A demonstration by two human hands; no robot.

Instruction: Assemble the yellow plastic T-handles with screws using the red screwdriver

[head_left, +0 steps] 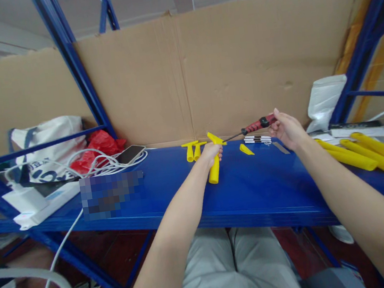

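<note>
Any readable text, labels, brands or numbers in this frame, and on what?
None can be read.
Tote bag: large blue printed characters, partly hidden by white cables, illegible.
Pixelated patch on the blue shelf: nothing legible.
Red-handled screwdriver in the right hand and yellow part in the left hand: no visible markings.

Yellow T-shaped plastic piece (pixel 214 169), gripped upright at mid-shaft, foot resting on the blue shelf (pixel 256 192) near its back edge, crossbar on top. Red-and-black-handled screwdriver (pixel 254 126) hangs level above the shelf, its thin shaft pointing left, tip at the crossbar.
</note>
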